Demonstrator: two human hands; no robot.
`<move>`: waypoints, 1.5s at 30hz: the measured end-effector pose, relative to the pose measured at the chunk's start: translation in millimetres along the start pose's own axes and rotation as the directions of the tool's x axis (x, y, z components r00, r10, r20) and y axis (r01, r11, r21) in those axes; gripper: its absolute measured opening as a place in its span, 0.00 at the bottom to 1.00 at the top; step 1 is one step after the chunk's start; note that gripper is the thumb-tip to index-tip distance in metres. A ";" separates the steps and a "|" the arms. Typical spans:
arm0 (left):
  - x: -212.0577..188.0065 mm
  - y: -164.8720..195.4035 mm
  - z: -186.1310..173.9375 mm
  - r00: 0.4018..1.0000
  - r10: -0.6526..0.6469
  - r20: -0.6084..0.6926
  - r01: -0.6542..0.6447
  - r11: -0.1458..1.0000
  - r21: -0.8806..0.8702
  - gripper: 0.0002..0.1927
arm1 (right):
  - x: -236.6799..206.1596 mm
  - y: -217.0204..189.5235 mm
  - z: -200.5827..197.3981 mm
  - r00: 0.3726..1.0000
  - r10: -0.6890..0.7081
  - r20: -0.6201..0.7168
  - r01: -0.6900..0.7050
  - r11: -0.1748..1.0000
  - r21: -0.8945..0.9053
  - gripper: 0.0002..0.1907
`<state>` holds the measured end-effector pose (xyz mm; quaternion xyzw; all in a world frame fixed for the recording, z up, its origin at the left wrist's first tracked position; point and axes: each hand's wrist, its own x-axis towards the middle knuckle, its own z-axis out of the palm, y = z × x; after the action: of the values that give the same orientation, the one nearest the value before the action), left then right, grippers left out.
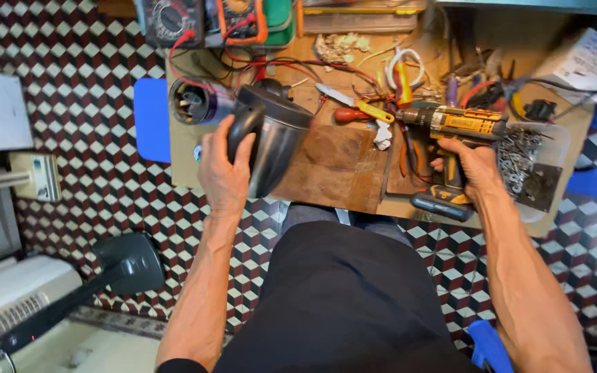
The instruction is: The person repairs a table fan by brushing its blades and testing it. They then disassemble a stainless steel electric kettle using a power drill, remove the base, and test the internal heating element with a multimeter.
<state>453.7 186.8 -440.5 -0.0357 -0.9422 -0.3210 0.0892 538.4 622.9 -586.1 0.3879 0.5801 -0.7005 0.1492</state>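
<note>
My left hand (224, 173) grips the black handle of a steel electric kettle (271, 135), holding it tilted above the left part of a wooden workbench (333, 173). My right hand (475, 169) is closed on the grip of a yellow and black cordless drill (454, 131), whose chuck points left over the bench. The drill's battery foot rests near the bench's front edge.
A clear plastic tray of metal chain and small hardware (523, 162) lies right of the drill. Screwdrivers, pliers, wires and multimeters (243, 17) crowd the back of the bench. A round black base (191, 102) sits behind the kettle. A blue stool (152, 119) stands left, on patterned floor tiles.
</note>
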 end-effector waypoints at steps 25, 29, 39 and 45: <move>-87.3 45.8 -55.6 0.883 -0.456 -0.106 0.462 0.886 0.037 0.21 | -1.0 100.9 226.8 0.206 -0.569 0.797 0.956 -0.057 -0.288 0.18; -78.1 42.0 -56.6 0.888 -0.458 -0.048 0.460 0.887 0.036 0.20 | 2.4 98.4 220.2 0.238 -0.504 0.830 0.939 -0.101 -0.330 0.16; -21.3 36.4 -39.6 0.963 0.042 0.266 -0.013 0.994 -0.108 0.20 | -22.8 35.0 170.1 0.600 -0.773 0.205 0.642 0.313 -0.700 0.12; -1.0 54.5 -5.8 0.862 0.349 0.367 -0.257 0.926 -0.277 0.21 | -36.9 -45.7 96.0 0.687 -0.651 -0.323 0.442 0.727 -0.526 0.08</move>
<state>462.2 226.4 -403.5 -0.2600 -0.8811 -0.3897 -0.0651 496.9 537.8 -525.2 0.3149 0.8207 -0.4539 -0.1458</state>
